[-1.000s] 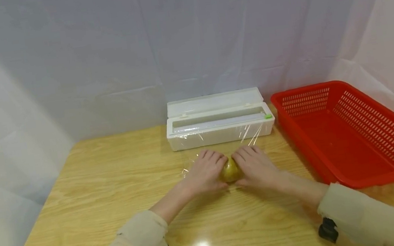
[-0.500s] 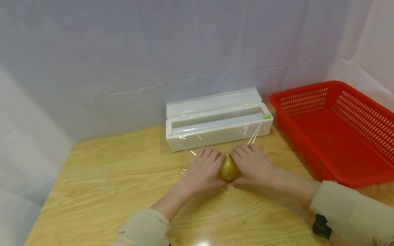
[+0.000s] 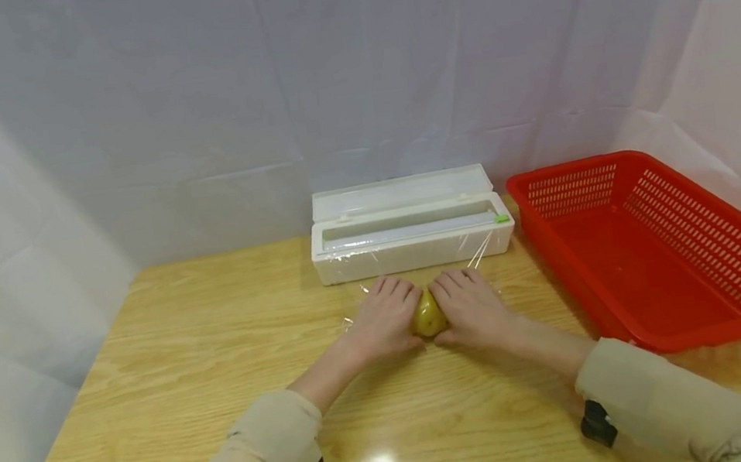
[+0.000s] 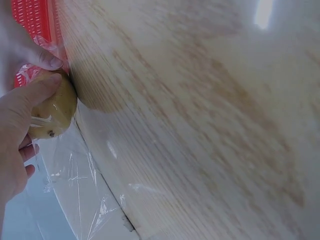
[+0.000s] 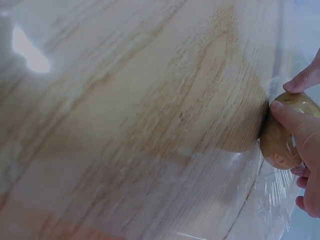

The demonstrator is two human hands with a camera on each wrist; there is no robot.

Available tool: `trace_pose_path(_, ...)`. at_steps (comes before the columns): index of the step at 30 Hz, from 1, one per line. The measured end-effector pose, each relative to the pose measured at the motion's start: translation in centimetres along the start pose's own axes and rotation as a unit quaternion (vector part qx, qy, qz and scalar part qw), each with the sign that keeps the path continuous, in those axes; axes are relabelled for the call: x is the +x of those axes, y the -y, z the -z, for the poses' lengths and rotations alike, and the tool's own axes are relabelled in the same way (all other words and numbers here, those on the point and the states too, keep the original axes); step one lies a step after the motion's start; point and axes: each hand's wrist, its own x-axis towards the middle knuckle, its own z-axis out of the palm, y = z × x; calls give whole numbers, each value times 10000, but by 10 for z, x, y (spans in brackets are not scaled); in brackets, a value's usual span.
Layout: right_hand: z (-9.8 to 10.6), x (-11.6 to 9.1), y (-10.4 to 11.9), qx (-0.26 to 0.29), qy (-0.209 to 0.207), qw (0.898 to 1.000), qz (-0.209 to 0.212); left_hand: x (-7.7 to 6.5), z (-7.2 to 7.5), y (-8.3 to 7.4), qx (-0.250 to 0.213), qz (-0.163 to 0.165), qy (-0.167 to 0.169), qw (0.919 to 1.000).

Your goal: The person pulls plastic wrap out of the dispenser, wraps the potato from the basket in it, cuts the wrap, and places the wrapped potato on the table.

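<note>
Left hand point(image 3: 385, 319) and right hand point(image 3: 468, 308) both grip one yellow-brown potato point(image 3: 428, 315) from opposite sides, thumbs laid along its near side and fingers bent round behind it, as the wrist views show. The potato sits on the near side of the white cling-film dispenser point(image 3: 409, 257), about level with its middle and apart from it. Clear film point(image 4: 85, 185) stretches from the dispenser toward the hands, creased and shiny, and clings to part of the potato; whether the potato touches the wooden table point(image 3: 217, 345) below is hard to tell. The dispenser's lid point(image 3: 401, 193) stands open at its back, a roll point(image 3: 406, 232) lies inside, and a green slider point(image 3: 502, 218) sits at its right end. Just right of the dispenser, reaching nearer than it, is a red plastic basket point(image 3: 563, 280) with slotted walls. Behind the dispenser hangs a pale sheet point(image 3: 322, 73). Nearer than the dispenser, beige sleeves point(image 3: 277, 430) cover both forearms.
</note>
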Motion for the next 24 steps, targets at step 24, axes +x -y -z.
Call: trace_pose_path(24, -3, 9, -6, 109, -158, 9997, 137, 5, 2, 2, 52, 146, 317, 9994)
